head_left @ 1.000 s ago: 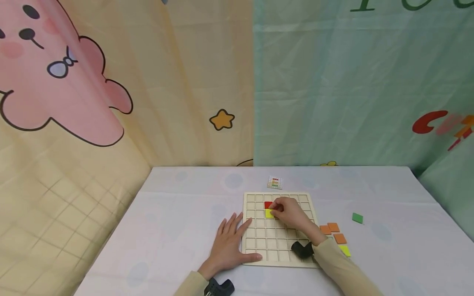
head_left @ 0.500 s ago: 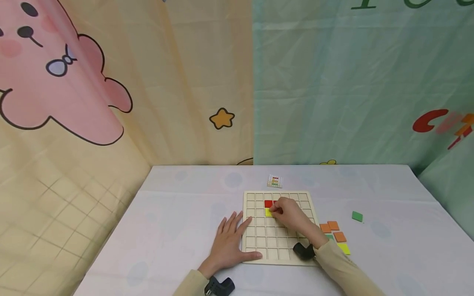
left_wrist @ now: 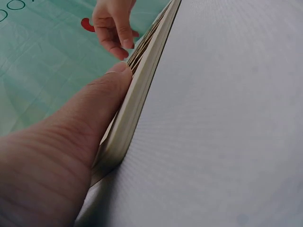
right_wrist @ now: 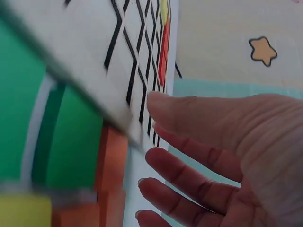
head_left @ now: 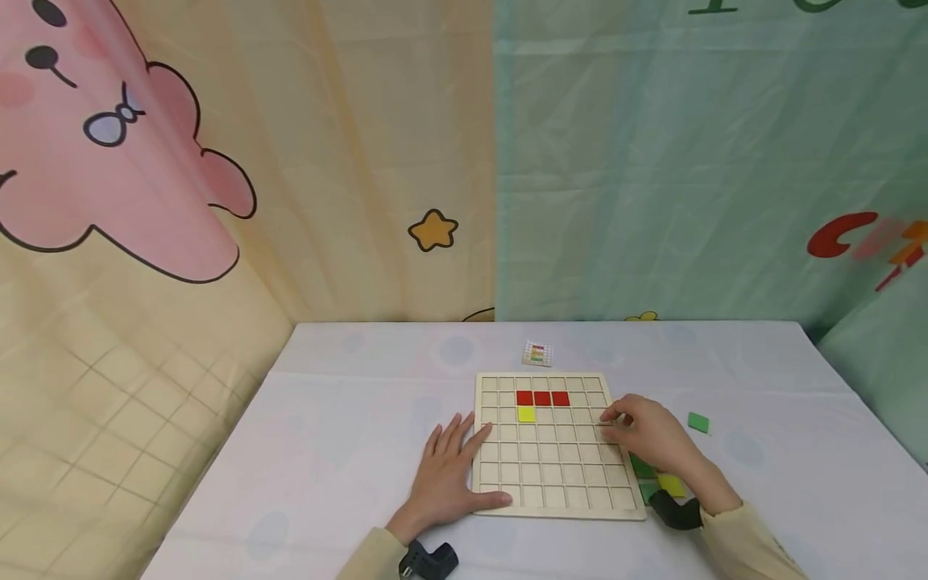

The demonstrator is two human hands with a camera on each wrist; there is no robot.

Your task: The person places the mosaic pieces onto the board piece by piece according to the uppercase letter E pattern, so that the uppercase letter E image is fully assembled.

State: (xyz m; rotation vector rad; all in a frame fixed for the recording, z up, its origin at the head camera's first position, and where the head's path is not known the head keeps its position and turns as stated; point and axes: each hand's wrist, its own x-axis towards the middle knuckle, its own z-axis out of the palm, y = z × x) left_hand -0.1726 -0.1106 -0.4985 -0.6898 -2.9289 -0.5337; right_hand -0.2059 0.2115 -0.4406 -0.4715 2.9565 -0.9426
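The left hand [head_left: 444,483] lies palm down at the left side of the pale wooden square board with a grooved grid [head_left: 551,475], its grip spread wide. Its thumb reaches across the board's near left corner, the forefinger's tip lies over the left rim, and the other fingers fan out, pointing away from the person. The wrist sits low over the white cloth-covered worktop [head_left: 326,419], a beige sleeve [head_left: 373,556] behind it.

The right hand [head_left: 648,431] hangs at the board's right rim, back of the hand up, forearm slanting in from the near right. Its fingers bend loosely, with a narrow gap between thumb and forefinger (the right wrist view shows bare space there); whether a fingertip touches the rim I cannot tell.

On the board, three flat square red tiles [head_left: 542,399] form a row, second from the far edge, and a flat square yellow tile [head_left: 526,414] sits just nearer than the leftmost. Beside the board's right rim, partly under the right forearm, lie flat green tiles [head_left: 641,467] and another yellow one [head_left: 671,486]; orange tiles [right_wrist: 111,161] show there from the right wrist.
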